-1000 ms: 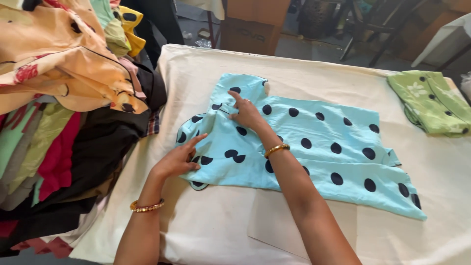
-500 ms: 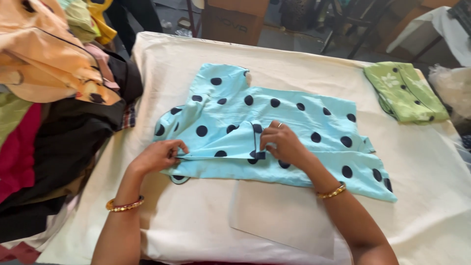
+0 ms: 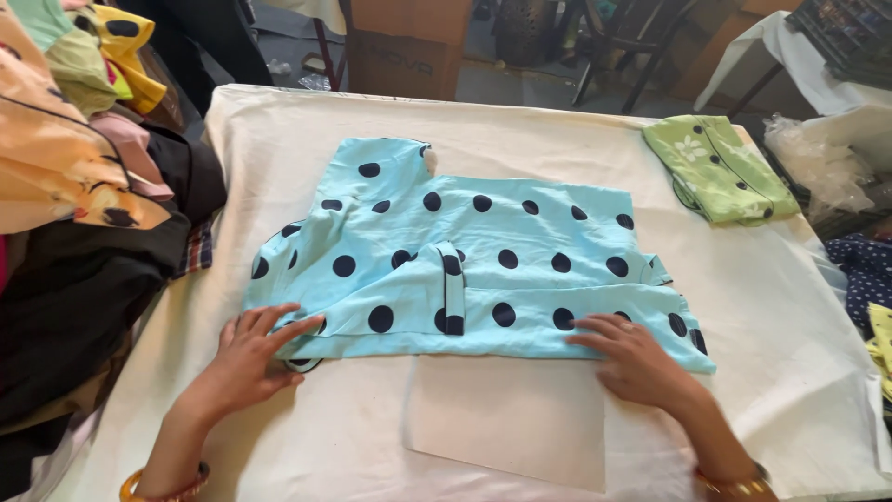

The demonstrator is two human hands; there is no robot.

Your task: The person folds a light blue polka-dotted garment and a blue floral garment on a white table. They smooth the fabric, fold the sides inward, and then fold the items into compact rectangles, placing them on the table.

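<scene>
While the white-covered table (image 3: 279, 139) carries everything, the light blue dotted garment (image 3: 483, 242) lies spread flat at its middle, its lower edge already folded up over a pale folding board (image 3: 511, 418) that pokes out beneath. I judge I am in the smoothing part of the fold; the next move calls for keeping that edge straight along the board. A folded green garment (image 3: 720, 167) sits well apart at the far right corner. My left hand (image 3: 251, 358) lies open, fingers flat on the lower left corner; my right hand (image 3: 636, 358) presses open-palmed on the lower right hem, gripping nothing.
</scene>
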